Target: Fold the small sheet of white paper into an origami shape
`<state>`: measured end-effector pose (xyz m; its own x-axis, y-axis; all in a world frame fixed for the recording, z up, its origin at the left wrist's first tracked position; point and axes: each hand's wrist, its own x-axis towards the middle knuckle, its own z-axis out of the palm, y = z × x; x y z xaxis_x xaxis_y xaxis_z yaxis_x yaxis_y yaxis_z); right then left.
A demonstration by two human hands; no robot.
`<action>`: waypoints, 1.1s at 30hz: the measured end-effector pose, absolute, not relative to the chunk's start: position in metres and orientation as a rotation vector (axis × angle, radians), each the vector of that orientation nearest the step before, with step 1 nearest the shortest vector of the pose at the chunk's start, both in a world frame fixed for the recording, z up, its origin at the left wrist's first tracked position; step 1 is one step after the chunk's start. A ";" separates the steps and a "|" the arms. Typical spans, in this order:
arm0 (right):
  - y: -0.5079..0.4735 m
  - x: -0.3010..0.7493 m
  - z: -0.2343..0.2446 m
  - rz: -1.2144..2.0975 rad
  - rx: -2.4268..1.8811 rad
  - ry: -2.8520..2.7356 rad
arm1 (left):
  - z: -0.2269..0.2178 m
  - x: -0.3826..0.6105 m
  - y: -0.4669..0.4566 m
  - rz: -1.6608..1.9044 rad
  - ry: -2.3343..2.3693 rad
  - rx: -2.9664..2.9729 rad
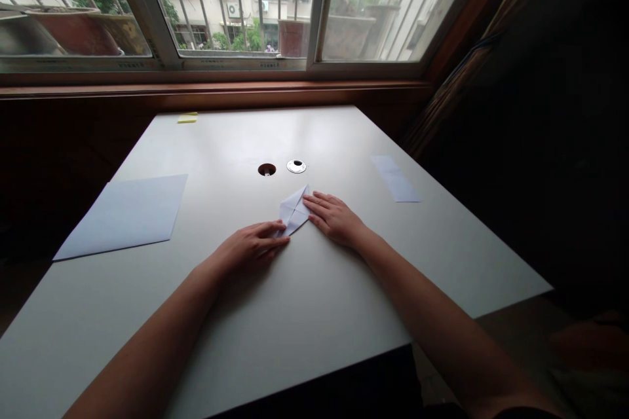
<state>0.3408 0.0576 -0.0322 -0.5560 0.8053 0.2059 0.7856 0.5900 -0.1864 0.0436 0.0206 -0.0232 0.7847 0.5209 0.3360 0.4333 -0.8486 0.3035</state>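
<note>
Nearest me, I am pressing my left hand (250,247), flat with fingers together, on the small folded white paper (293,209); my right hand (334,216), fingers slightly spread, is flattening its right edge, mid white tabletop (304,301).

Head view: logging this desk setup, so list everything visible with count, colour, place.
Folded white paper piece: one, white, table centre, at both hands.
Flat paper sheet: one, white, table left.
Narrow paper strip: one, white, table right.
Yellow note pad: one, yellow, far left edge.
Round cable hole: one, dark, beyond folded piece.
Round cap: one, silvery, beside the hole.
Table: one, white, by window.
Left hand: one, fingertips on folded piece.
Right hand: one, flat on folded piece.
</note>
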 end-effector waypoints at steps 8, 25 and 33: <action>0.056 0.343 -0.038 0.089 -1.353 -2.482 | -0.024 0.046 0.021 0.528 0.789 2.865; 0.026 0.325 -0.022 -0.007 -1.094 -2.598 | -0.031 0.056 0.020 0.501 0.971 2.944; 0.026 0.321 -0.022 -0.064 -1.085 -2.644 | -0.027 0.058 0.018 0.526 0.971 2.943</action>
